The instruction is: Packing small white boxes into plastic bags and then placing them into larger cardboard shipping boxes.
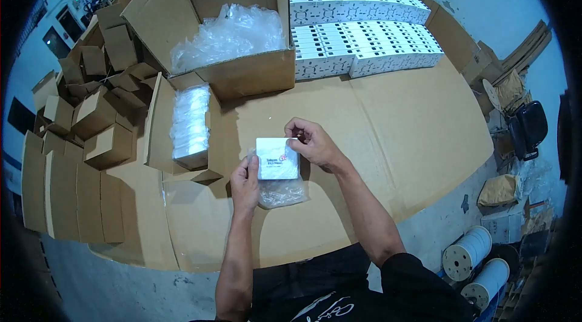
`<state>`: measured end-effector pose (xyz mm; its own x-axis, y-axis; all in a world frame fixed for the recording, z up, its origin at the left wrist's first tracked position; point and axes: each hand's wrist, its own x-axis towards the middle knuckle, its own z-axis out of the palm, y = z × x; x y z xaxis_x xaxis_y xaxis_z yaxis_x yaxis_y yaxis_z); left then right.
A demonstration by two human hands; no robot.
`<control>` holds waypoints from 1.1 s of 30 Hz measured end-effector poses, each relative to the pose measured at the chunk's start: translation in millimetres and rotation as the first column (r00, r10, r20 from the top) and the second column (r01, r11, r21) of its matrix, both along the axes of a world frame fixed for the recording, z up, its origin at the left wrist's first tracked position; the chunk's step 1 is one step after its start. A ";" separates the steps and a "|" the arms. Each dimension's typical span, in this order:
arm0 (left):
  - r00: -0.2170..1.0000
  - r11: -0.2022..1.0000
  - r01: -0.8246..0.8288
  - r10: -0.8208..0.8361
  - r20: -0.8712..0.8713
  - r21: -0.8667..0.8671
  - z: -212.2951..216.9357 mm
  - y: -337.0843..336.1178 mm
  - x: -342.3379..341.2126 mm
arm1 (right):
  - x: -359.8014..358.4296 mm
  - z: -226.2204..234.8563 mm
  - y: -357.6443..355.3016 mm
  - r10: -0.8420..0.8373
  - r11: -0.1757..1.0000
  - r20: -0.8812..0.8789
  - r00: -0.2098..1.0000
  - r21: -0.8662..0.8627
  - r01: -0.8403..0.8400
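Even, cool overhead light fills the scene, bright but flat. Shadows under the flattened brown cardboard sheet (388, 134) stay soft. The crumpled clear plastic wrap (230, 34) glares white. Fisheye bending and black vignetting mark the rim.

Surface: flat sheets of brown cardboard (394, 134) spread over the floor; grey concrete shows at the near edge
Back left: large open carton (242, 76) resting on the cardboard; crumpled clear plastic (230, 34) inside it
Left: small open carton (159, 134) just beside the large one; a stack of clear-wrapped packs (190, 125) in it
Back: two long rows of white boxes (364, 43) standing on the cardboard, touching each other
Far left: pile of small brown cartons (97, 122) at the cardboard's edge
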<state>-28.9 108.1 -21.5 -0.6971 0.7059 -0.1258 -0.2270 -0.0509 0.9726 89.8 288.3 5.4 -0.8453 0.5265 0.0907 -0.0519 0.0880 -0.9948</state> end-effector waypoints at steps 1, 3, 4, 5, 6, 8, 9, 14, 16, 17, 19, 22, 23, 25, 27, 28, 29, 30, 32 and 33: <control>1.000 1.000 0.000 0.000 0.000 0.000 -0.7 -0.5 -0.4 | 0.2 2.7 -2.2 0.000 1.000 0.000 1.000 0.000 0.000; 1.000 1.000 -0.004 0.003 -0.019 -0.029 -4.1 -1.7 -1.6 | 0.6 7.3 -6.4 0.075 0.997 0.047 0.996 0.018 -0.076; 1.000 1.000 -0.003 0.002 -0.020 -0.029 -5.4 -1.1 -1.3 | 0.0 6.7 -7.6 0.074 0.997 0.046 0.996 0.019 -0.075; 1.000 1.000 -0.024 0.024 -0.020 -0.015 -7.0 -0.3 -0.9 | -0.9 4.9 -8.2 0.054 0.998 0.040 0.998 0.025 -0.055; 0.999 0.999 -0.045 0.045 -0.019 -0.002 -8.0 0.8 -0.5 | -1.2 3.0 -8.0 0.033 0.999 0.033 0.999 0.031 -0.034; 0.996 0.996 -0.094 0.094 0.000 0.002 -8.4 5.8 -0.9 | 1.5 -1.5 -3.6 -0.008 0.994 0.046 0.999 -0.106 0.013; 0.989 0.990 -0.144 0.144 0.019 0.002 -8.0 8.9 -1.5 | 3.4 -3.5 -1.3 -0.045 0.969 0.066 0.997 -0.240 0.060; 0.985 0.985 -0.171 0.171 0.012 0.037 -6.4 20.6 -6.6 | 4.0 -0.6 -8.2 0.002 0.936 0.168 0.986 -0.347 0.057; 0.987 0.985 -0.158 0.157 0.024 0.068 -8.1 26.8 -8.0 | -0.2 -3.5 -11.1 -0.017 0.937 0.162 0.987 -0.342 0.073; 0.985 0.984 -0.161 0.166 -0.058 0.075 -8.6 31.6 -8.1 | -2.1 -3.8 -12.4 -0.102 0.941 0.190 0.977 -0.300 0.156; 0.975 0.983 -0.163 0.173 -0.139 0.084 -6.0 38.1 -9.2 | -7.7 -9.7 -15.2 -0.187 0.937 0.212 0.959 -0.254 0.239; 0.957 0.990 -0.131 0.142 -0.253 0.058 7.1 44.8 -6.9 | -12.1 -28.8 -17.0 -0.346 0.814 0.039 0.938 -0.484 0.320; 0.947 0.991 -0.131 0.132 -0.292 0.023 11.4 44.5 -6.8 | -12.9 -31.4 -18.0 -0.370 0.809 0.015 0.929 -0.487 0.330; 0.936 0.991 -0.136 0.124 -0.330 -0.012 20.5 42.4 -6.6 | -15.6 -29.7 -20.5 -0.392 0.803 -0.007 0.920 -0.490 0.338; 0.921 0.991 -0.130 0.128 -0.368 0.020 27.3 39.8 -6.7 | -17.5 -21.4 -24.9 -0.443 0.818 -0.123 0.888 -0.460 0.344; 0.921 0.991 -0.133 0.131 -0.368 0.020 26.6 39.8 -8.1 | -16.2 -18.1 -25.2 -0.440 0.819 -0.123 0.889 -0.460 0.342; 0.931 0.991 -0.110 0.127 -0.342 0.071 24.9 40.0 -10.0 | -13.4 -15.2 -24.5 -0.412 0.837 -0.114 0.904 -0.439 0.326; 0.941 0.989 -0.087 0.122 -0.316 0.122 24.0 39.7 -11.5 | -12.1 -12.1 -24.8 -0.384 0.855 -0.105 0.918 -0.417 0.310; 0.949 0.978 -0.088 0.140 -0.284 0.187 24.3 39.9 -13.3 | -13.1 -3.4 -26.8 -0.399 0.873 -0.188 0.898 -0.378 0.309; 0.956 0.964 -0.089 0.154 -0.251 0.251 24.5 39.7 -14.1 | -13.7 -1.0 -27.5 -0.409 0.888 -0.270 0.872 -0.338 0.311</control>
